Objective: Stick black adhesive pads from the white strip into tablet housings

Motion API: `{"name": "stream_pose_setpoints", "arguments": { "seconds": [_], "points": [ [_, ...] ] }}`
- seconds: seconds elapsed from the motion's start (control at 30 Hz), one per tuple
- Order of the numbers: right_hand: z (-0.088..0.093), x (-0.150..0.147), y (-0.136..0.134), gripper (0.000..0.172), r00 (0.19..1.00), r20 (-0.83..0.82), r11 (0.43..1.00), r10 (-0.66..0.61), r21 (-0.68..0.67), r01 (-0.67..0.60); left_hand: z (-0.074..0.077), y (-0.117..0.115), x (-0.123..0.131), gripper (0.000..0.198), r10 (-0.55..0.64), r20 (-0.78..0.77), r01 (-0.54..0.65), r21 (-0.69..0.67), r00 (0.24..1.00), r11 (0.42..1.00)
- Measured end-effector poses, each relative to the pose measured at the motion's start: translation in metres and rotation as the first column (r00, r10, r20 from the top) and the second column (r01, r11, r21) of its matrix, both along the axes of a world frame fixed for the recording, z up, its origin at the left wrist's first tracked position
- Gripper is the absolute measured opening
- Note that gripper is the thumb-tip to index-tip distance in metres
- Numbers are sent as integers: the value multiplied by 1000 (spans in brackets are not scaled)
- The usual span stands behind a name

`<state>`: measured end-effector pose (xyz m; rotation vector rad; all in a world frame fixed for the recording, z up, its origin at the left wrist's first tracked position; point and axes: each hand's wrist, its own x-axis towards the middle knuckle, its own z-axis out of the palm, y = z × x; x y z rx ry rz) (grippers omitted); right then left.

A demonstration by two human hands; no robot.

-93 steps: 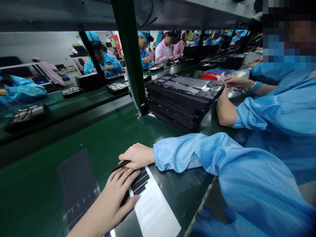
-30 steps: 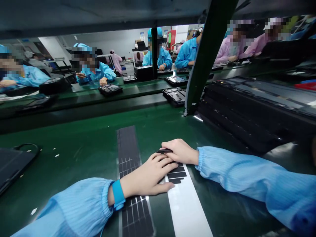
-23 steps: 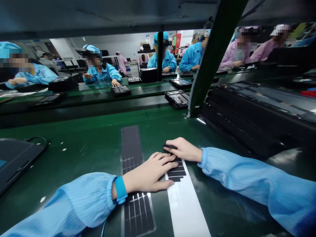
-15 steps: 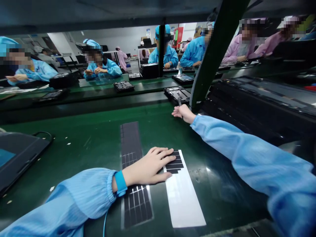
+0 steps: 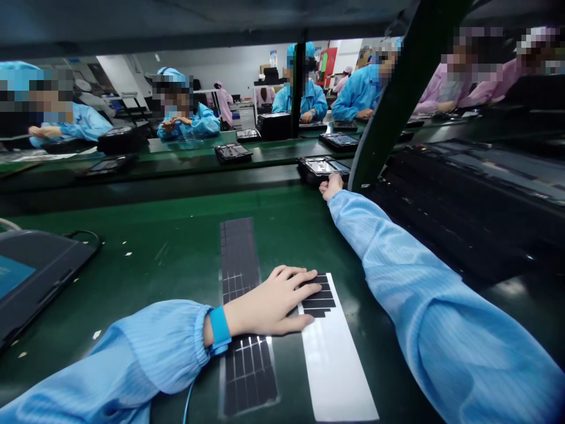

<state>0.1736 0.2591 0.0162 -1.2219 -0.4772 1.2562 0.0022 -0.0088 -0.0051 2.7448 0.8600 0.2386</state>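
Note:
My left hand (image 5: 280,300) lies flat, fingers spread, across a dark gridded strip in a clear sheet (image 5: 249,371). Its fingertips rest on the black bars of a white backing sheet (image 5: 338,365), which look like adhesive strips. A teal band circles the wrist. Beyond, at the far edge of the bench, my right hand (image 5: 333,185) is closed on the near edge of a black electronic device (image 5: 316,168) with a bright inner panel. Its fingers curl under that edge and are partly hidden.
A slanted green post (image 5: 388,112) rises just right of my right hand. Dark stacked devices (image 5: 468,176) fill the right side. A grey machine (image 5: 35,282) sits at left. Several co-workers work across the line, where more devices (image 5: 233,153) lie.
My right hand has moved forward onto the device and closed; the dark strip seen at its fingers no longer shows. The device has shifted slightly left. My left hand stays on the sheets.

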Motion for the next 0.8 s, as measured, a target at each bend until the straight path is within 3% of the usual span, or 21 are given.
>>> {"name": "stream_pose_setpoints", "arguments": {
  "seconds": [0.2,0.3,0.37,0.6,0.7,0.8],
  "points": [
    [15,-44,-34,33,970,-129,976,204,-48,-211,2,-3,4,45,43,-75,-37,83,996,996],
    [19,-63,-67,25,919,-170,927,356,-65,-370,5,-5,5,41,85,-150,-64,139,985,988],
    [20,-61,-95,20,877,-177,883,447,-69,-464,7,-6,5,37,117,-199,-82,173,973,982],
    [15,24,-213,30,807,-48,804,589,-75,-590,11,-9,8,25,151,-251,-98,213,956,972],
    [6,58,-269,30,808,72,810,585,-102,-577,10,-8,8,24,136,-235,-86,212,962,973],
    [-5,85,-320,28,763,193,784,618,-224,-579,9,-6,5,25,119,-218,-79,185,969,980]
  ]
}}
